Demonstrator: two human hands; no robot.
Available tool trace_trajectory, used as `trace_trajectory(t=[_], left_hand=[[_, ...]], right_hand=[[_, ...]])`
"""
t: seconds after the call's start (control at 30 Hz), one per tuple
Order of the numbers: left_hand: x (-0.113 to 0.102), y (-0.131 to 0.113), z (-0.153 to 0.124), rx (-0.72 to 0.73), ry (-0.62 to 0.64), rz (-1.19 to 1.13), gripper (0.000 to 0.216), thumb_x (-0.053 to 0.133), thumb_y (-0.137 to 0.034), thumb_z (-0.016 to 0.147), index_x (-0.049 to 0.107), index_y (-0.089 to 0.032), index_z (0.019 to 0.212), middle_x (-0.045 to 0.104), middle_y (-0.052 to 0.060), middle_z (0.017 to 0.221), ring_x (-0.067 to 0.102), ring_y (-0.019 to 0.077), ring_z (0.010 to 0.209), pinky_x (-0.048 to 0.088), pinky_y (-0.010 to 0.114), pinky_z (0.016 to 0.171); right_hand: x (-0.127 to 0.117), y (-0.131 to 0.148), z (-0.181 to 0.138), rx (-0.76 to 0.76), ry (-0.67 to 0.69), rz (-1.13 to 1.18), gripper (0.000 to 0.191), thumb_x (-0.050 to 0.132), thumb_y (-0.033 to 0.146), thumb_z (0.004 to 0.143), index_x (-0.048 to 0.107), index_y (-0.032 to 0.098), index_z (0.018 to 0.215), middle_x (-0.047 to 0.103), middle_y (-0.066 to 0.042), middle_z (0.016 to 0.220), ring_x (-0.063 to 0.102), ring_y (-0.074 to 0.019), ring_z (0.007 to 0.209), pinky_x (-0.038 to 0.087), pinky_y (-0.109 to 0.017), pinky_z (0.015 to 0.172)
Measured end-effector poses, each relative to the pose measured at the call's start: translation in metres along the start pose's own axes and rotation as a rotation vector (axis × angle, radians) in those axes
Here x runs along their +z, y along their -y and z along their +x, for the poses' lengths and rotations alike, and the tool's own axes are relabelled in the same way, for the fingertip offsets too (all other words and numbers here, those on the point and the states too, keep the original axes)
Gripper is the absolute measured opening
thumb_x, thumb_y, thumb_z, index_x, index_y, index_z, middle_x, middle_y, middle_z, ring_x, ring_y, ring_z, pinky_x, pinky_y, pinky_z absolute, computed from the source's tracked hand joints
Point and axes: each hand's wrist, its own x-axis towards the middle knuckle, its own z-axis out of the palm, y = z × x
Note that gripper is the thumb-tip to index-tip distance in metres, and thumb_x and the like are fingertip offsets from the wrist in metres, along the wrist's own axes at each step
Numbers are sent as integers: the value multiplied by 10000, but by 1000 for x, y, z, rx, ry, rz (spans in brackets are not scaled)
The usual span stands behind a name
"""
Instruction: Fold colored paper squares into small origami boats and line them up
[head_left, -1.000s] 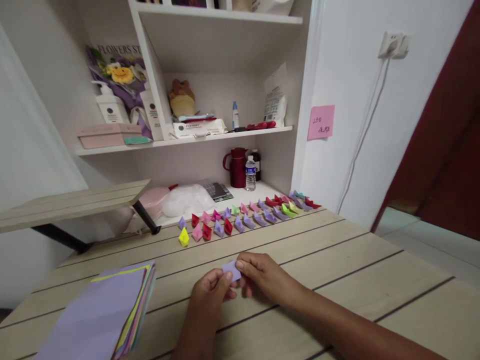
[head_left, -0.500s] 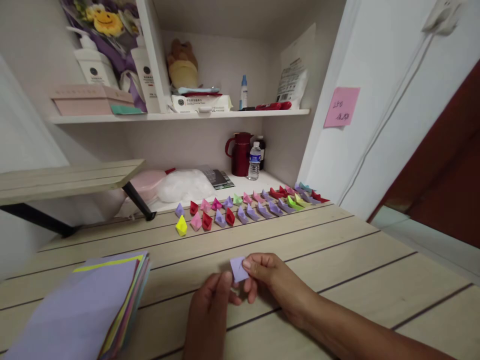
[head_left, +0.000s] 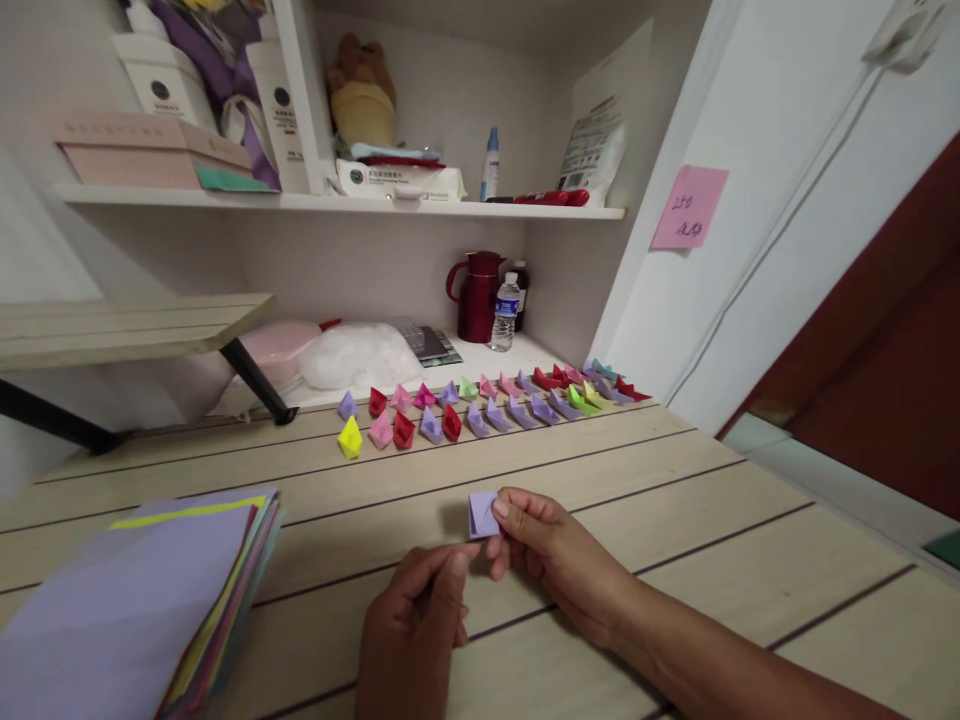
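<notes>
A small square of folded purple paper (head_left: pixel 481 515) is held up above the table, its folded layers slightly parted along the left edge. My right hand (head_left: pixel 555 550) pinches its right side between thumb and fingers. Just below and to the left, my left hand (head_left: pixel 421 605) holds nothing; its index finger stretches toward the paper's lower edge and its thumb stands apart. Whether that fingertip touches the paper I cannot tell. Behind the hands, small folded paper boats, among them a yellow boat (head_left: pixel 349 437) and a red boat (head_left: pixel 403 430), stand in two rows.
A stack of coloured paper sheets (head_left: pixel 127 590) lies at the left on the slatted wooden table (head_left: pixel 360 510). Left of the boats stands a small raised shelf (head_left: pixel 135 325) on black legs. At the back are a dark red jug (head_left: pixel 478 300) and a water bottle (head_left: pixel 505 315).
The left index finger and thumb have drawn away from the paper, down and left. The right hand still holds the paper, now turned a little. The view has shifted slightly.
</notes>
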Motion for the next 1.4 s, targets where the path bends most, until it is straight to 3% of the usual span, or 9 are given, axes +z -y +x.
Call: trace_trajectory(t=[0.17, 0.27, 0.4, 0.6, 0.7, 0.8, 1.0, 1.17, 1.4], left_hand=[[0, 3, 1, -34, -11, 15, 419, 716, -579, 711, 759, -198, 880, 479, -57, 445, 484, 145, 516, 385, 249, 538], [-1, 3, 2, -11, 32, 33, 390, 701, -590, 722, 729, -203, 766, 489, -46, 461, 482, 143, 523, 381, 250, 543], [-4, 3, 6, -66, 138, 21, 532, 670, -676, 712, 533, -214, 486, 411, -49, 408, 403, 112, 466, 365, 245, 521], [-11, 9, 14, -194, 118, 4, 588, 675, -770, 621, 537, -212, 498, 254, -102, 371, 243, 70, 359, 266, 230, 376], [-11, 7, 15, -203, 103, 11, 581, 739, -711, 596, 478, -212, 454, 299, -89, 375, 277, 65, 371, 261, 226, 394], [-12, 4, 16, -216, 100, -56, 543, 788, -653, 575, 489, -211, 479, 296, -98, 392, 268, 65, 400, 265, 226, 423], [-15, 5, 17, -235, 131, -92, 520, 793, -629, 591, 498, -213, 490, 267, -110, 393, 226, 67, 419, 260, 235, 445], [-16, 9, 18, -227, 123, -52, 566, 787, -654, 575, 450, -212, 467, 336, -89, 383, 263, 69, 427, 234, 237, 465], [-14, 4, 11, -163, 71, 160, 596, 706, -730, 607, 511, -189, 448, 401, -57, 415, 305, 88, 472, 234, 254, 517]], right_hand=[[0, -3, -1, -14, 12, -62, 354, 709, 480, 841, 597, 157, 750, 663, -1, 666, 574, -99, 559, 408, -222, 636], [0, -4, -2, -51, 16, -176, 364, 649, 497, 883, 594, 164, 747, 652, -4, 680, 574, -113, 577, 418, -239, 652], [-1, 0, -6, -281, 34, -613, 379, 528, 479, 964, 635, 183, 752, 616, -8, 682, 577, -151, 647, 423, -259, 652], [1, 9, -17, -608, 98, -1056, 279, 457, 317, 1015, 686, 226, 885, 627, -41, 791, 575, -179, 749, 429, -285, 686], [4, 8, -20, -567, 123, -972, 234, 489, 313, 1004, 695, 231, 928, 658, -52, 856, 603, -192, 822, 455, -300, 743], [5, 2, -18, -383, 106, -671, 170, 561, 347, 968, 668, 234, 1036, 657, -37, 892, 622, -183, 821, 474, -302, 754], [6, -8, -12, -185, 115, -177, 441, 794, 369, 779, 609, 266, 1166, 604, -16, 967, 573, -164, 861, 456, -301, 789], [9, -10, -15, -161, 79, -187, 557, 871, 316, 667, 624, 281, 1165, 578, -18, 1032, 519, -152, 856, 440, -292, 787], [12, -9, -22, -151, 67, -321, 464, 736, 313, 793, 573, 251, 1222, 577, -29, 969, 510, -178, 867, 410, -322, 784]])
